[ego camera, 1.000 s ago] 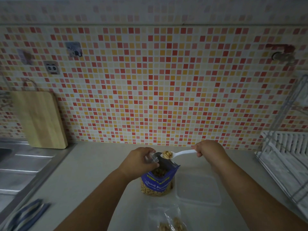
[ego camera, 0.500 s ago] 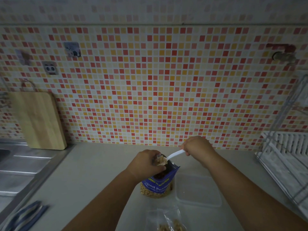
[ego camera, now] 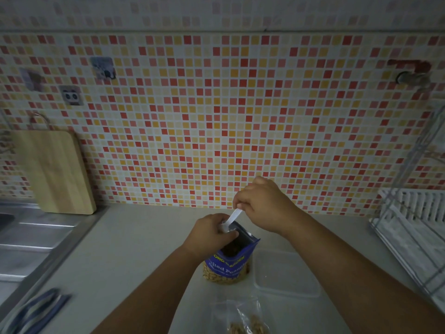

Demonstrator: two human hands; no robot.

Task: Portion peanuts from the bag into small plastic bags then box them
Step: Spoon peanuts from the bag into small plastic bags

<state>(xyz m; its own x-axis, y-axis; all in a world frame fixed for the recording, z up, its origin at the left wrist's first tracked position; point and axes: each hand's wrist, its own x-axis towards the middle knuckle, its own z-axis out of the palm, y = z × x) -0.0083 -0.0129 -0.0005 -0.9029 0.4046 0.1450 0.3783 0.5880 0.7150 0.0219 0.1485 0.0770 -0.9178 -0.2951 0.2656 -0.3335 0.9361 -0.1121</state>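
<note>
The peanut bag (ego camera: 228,266) stands upright on the counter (ego camera: 144,249), near centre, its mouth open. The left hand (ego camera: 212,233) grips the left edge of that mouth. The right hand (ego camera: 263,206) is closed around the handle of a white spoon (ego camera: 234,216). A second ago the spoon sat level over the mouth, heaped with peanuts. Now it points steeply down, its bowl by the left fingers, and no peanuts show on it. The load has probably been tipped out, though I cannot tell where it went. It may be back in the bag, or in something clear held at the left fingers.

A small bag (ego camera: 243,319) with a few peanuts lies nearer. A clear box (ego camera: 286,276) sits just right of the peanut bag with nothing visible in it, so boxing is not yet begun.
</note>
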